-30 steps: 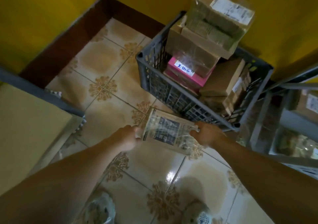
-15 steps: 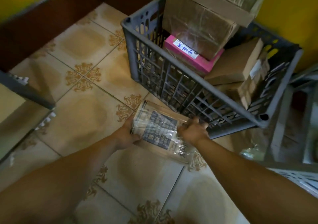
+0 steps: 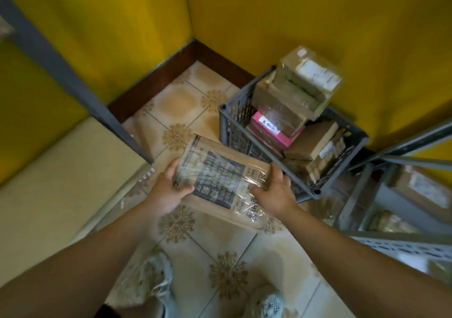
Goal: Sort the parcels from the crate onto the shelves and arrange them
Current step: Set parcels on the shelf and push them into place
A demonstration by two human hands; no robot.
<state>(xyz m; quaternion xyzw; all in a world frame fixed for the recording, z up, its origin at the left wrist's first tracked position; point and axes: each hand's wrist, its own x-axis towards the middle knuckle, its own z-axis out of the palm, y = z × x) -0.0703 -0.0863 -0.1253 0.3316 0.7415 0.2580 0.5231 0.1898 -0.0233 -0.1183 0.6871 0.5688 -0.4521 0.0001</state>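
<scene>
Left shelf: your cream shelf board (image 3: 61, 183) fills the left side, and its grey upright (image 3: 73, 80) slants down to end just beside your left hand.
Left hand: your left hand (image 3: 168, 190) grips the parcel's left end, thumb on the top face and fingers curled under.
Parcel: the flat brown parcel (image 3: 220, 178), film-wrapped with a dark printed panel, is held tilted over the floor between the left shelf and the crate.
Right hand: your right hand (image 3: 276, 193) grips the right end, fingers curled round the far edge, close to the crate's near wall.
Crate: the grey crate (image 3: 234, 124) sits in the corner to the right. A pink box (image 3: 278, 134) lies under brown cartons, and a taped carton (image 3: 310, 78) on top rises above the rim.
Right rack: the grey metal rack (image 3: 391, 242) stands just beside the crate, with wrapped parcels (image 3: 420, 188) on its shelves.
Open room: bare floor runs from your feet up to the corner, between the left shelf and the crate.
Hard to see: labels are blurred and unreadable. The rack is cut off at the right edge, and the crate's lower contents are hidden by the stack.
Floor and room: glossy cream tiles (image 3: 176, 102) with brown medallions, dark skirting, yellow walls (image 3: 293, 12). Your pale shoes (image 3: 159, 283) show at the bottom.
</scene>
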